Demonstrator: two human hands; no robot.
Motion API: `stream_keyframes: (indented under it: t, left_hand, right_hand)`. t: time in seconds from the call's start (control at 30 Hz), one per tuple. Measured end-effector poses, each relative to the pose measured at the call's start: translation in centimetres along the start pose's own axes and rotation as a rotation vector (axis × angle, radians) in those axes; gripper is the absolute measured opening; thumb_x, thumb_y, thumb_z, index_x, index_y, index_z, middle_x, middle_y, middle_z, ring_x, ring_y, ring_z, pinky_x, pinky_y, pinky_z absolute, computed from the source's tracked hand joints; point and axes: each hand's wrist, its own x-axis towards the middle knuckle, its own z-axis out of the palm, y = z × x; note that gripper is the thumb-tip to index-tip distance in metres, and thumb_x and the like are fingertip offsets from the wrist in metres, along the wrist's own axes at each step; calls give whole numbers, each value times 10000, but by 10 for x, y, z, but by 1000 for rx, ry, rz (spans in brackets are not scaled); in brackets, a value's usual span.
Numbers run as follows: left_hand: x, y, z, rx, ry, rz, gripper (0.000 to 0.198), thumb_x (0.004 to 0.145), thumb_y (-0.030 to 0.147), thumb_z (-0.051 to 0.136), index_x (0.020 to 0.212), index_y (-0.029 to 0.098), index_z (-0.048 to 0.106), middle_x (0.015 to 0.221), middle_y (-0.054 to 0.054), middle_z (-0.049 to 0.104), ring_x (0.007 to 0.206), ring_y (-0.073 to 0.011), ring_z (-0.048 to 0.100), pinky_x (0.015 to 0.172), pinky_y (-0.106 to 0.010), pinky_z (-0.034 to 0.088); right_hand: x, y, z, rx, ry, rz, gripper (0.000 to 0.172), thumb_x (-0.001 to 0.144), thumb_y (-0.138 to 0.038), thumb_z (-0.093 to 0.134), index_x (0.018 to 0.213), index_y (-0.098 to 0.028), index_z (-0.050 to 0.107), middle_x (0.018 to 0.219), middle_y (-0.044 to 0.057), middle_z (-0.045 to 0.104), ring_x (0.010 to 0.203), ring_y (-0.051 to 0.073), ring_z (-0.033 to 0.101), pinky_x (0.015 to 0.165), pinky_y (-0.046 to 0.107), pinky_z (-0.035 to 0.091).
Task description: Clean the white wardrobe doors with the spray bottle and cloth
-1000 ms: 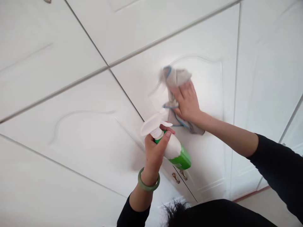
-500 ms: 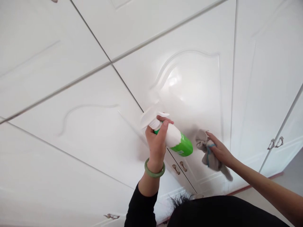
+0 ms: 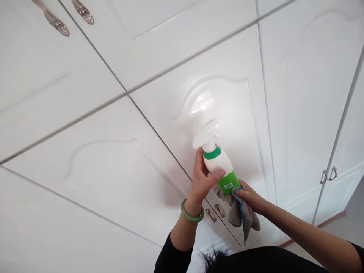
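Observation:
My left hand [image 3: 201, 178] grips a white spray bottle [image 3: 217, 161] with a green base and a green band around its neck. The bottle's white trigger head [image 3: 206, 134] points up against a glossy white cabinet door [image 3: 224, 110]. My right hand [image 3: 250, 198] is shut on a grey cloth with a blue edge [image 3: 244, 218], just below the bottle's green base. The cloth hangs from my fingers, and part of it lies behind the bottle. A green bangle [image 3: 192, 211] circles my left wrist.
White cabinet doors with raised panels fill the view, separated by dark gaps. Metal handle pairs stand at the bottom middle [image 3: 214, 213], the upper left [image 3: 62, 15] and the right [image 3: 328, 175]. A strip of floor [image 3: 341, 242] shows at the lower right.
My right hand has carried the cloth left, close to the bottle. The bottle now stands more upright. The view has shifted, bringing handles into sight at the upper left.

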Motion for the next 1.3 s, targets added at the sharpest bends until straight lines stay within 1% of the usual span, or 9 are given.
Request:
stream_keyframes:
  t: [0.17, 0.3, 0.37, 0.5, 0.63, 0.8, 1.03, 1.13, 1.3]
  left_hand:
    - [-11, -33, -2, -40, 123, -27, 746, 777, 556, 981, 1370, 210, 688, 1237, -163, 803, 1104, -337, 787, 943, -459, 655]
    - [-13, -32, -19, -53, 302, 75, 728, 848, 593, 910, 1418, 217, 656, 1203, -158, 812, 1051, -313, 807, 911, -441, 678]
    - [-10, -26, -27, -23, 346, 116, 746, 838, 596, 917, 1431, 225, 657, 1263, -164, 801, 1091, -312, 801, 906, -420, 681]
    - [-2, -18, -34, -8, 350, 190, 769, 839, 563, 922, 1472, 237, 631, 1398, -194, 772, 1177, -338, 790, 925, -429, 684]
    - [2, -20, -39, 2, 368, 183, 745, 836, 521, 936, 1444, 222, 627, 1321, -197, 806, 1101, -323, 806, 885, -416, 685]
    - [-1, -16, -53, 12, 436, 171, 747, 824, 577, 929, 1409, 197, 662, 1309, -200, 809, 1120, -330, 802, 900, -425, 686]
    - [2, 2, -56, -23, 468, 216, 716, 817, 612, 920, 1363, 202, 706, 1302, -184, 811, 1101, -330, 815, 881, -414, 695]
    - [-3, 0, -59, -50, 477, 208, 742, 808, 617, 918, 1382, 208, 684, 1212, -172, 840, 1060, -340, 831, 872, -430, 702]
    - [-22, -7, -74, -9, 513, 169, 766, 791, 567, 942, 1406, 214, 654, 1183, -164, 849, 1086, -356, 826, 864, -433, 698]
  right_hand:
    - [6, -47, -13, -231, -43, -26, 655, 847, -649, 812, 1290, -171, 749, 1238, 119, 788, 1106, 325, 751, 1007, 448, 622]
    - [21, -80, -55, -632, 602, -397, 653, 969, -578, 719, 1530, -249, 660, 1508, 125, 677, 1345, 361, 682, 1174, 521, 578]
    - [45, -84, -80, -905, 802, -622, 725, 1035, -552, 604, 1684, -240, 521, 1679, 154, 520, 1554, 402, 515, 1299, 610, 459]
    - [117, -96, -117, -1298, 797, -760, 831, 1064, -493, 475, 1801, -144, 313, 1764, 236, 352, 1658, 480, 314, 1331, 764, 276]
    - [179, -183, -130, -1346, 911, -867, 857, 1088, -562, 443, 1824, -168, 249, 1797, 195, 306, 1683, 453, 248, 1369, 724, 214]
    - [232, -305, -93, -1200, 999, -939, 865, 1140, -681, 289, 1839, -203, 112, 1830, 152, 240, 1713, 381, 94, 1420, 678, 93]
    - [240, -300, -18, -1508, 478, -1114, 813, 1150, -673, 234, 1738, -133, 386, 1733, 199, 367, 1673, 416, 239, 1400, 709, 119]
    - [229, -310, -61, -1553, 502, -1112, 796, 1155, -673, 199, 1654, -141, 516, 1694, 166, 450, 1638, 370, 294, 1404, 636, 146]
    - [224, -334, -163, -1327, 896, -1025, 802, 1184, -661, 142, 1763, -133, 314, 1800, 122, 347, 1608, 294, 220, 1381, 529, 102]
